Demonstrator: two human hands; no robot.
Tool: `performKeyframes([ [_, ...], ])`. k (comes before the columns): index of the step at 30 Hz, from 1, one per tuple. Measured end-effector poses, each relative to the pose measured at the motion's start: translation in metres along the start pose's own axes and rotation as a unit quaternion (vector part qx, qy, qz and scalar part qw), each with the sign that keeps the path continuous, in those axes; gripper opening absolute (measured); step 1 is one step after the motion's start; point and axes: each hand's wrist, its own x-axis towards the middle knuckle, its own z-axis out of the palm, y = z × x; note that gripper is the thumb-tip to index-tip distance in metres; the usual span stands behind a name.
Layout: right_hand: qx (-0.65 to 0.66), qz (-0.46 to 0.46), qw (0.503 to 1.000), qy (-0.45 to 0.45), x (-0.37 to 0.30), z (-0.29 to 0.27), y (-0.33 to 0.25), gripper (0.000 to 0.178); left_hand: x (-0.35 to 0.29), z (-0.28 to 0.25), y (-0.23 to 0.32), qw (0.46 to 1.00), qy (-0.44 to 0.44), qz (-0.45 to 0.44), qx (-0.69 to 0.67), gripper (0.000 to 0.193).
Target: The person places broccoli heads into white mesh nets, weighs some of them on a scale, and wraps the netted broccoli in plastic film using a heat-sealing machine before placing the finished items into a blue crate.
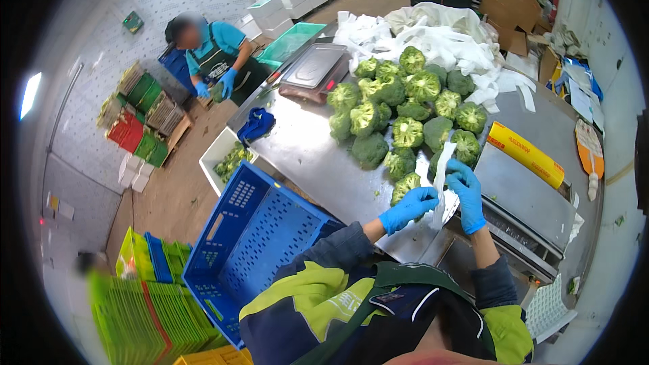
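Both hands wear blue gloves over the near edge of a metal table (297, 155). My left hand (410, 209) is closed, its fingertips pinching the side of a narrow, gathered white plastic bag (441, 179). On the bag's other side my right hand (465, 192) has bent fingers closed against the same bag, near its upper part. A broccoli head (405, 186) lies just beyond my left fingers. Farther back is a heap of broccoli heads (408, 132), several with cut stems facing up. A pile of white plastic bags (446, 40) lies behind the heap.
A weighing scale (316, 71) stands at the far left; a yellow film roll (526, 154) lies on the wrapping machine (520, 192) at right. Left of me are a blue crate (263, 223) and a white box (220, 162) of green pieces. A co-worker (220, 61) stands across.
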Motion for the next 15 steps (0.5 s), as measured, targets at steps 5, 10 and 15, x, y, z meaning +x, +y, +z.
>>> performKeyframes([
  [5,-0.033,0.012,0.997,-0.072,-0.029,0.007,0.025,0.027,-0.031,0.006,0.026,0.963,0.16,0.219,0.002,0.038],
  [10,-0.05,0.028,0.988,-0.145,-0.032,0.024,0.042,0.036,-0.004,-0.006,-0.021,0.978,0.082,0.186,-0.051,0.041],
  [15,-0.087,0.022,0.995,-0.046,-0.074,-0.009,0.055,0.026,-0.022,-0.058,-0.054,0.937,0.284,0.156,0.13,0.054],
])
